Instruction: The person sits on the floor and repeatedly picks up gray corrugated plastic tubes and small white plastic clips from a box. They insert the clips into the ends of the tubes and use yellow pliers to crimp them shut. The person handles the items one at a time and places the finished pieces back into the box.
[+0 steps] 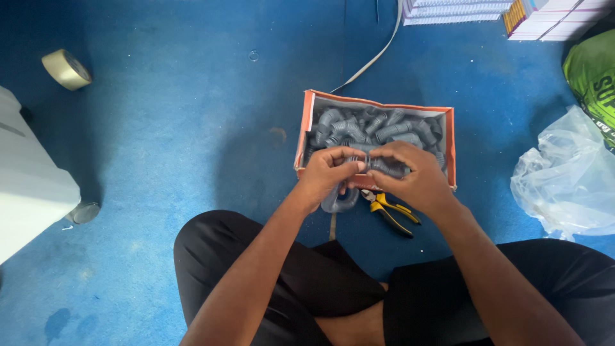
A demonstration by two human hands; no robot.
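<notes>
left hand [328, 174] grip pinching grey tube [346, 195]; right hand [410, 176] grip pinching same tube; orange box [306, 128] behind

My hands work matt grey ribbed plastic hose [339, 198]. The box [451, 144] is orange cardboard. The floor [179, 128] is rough blue carpet.

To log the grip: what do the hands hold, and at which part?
Both hands, left hand and right hand, hold grey ribbed tube pieces at their meeting ends.
</notes>
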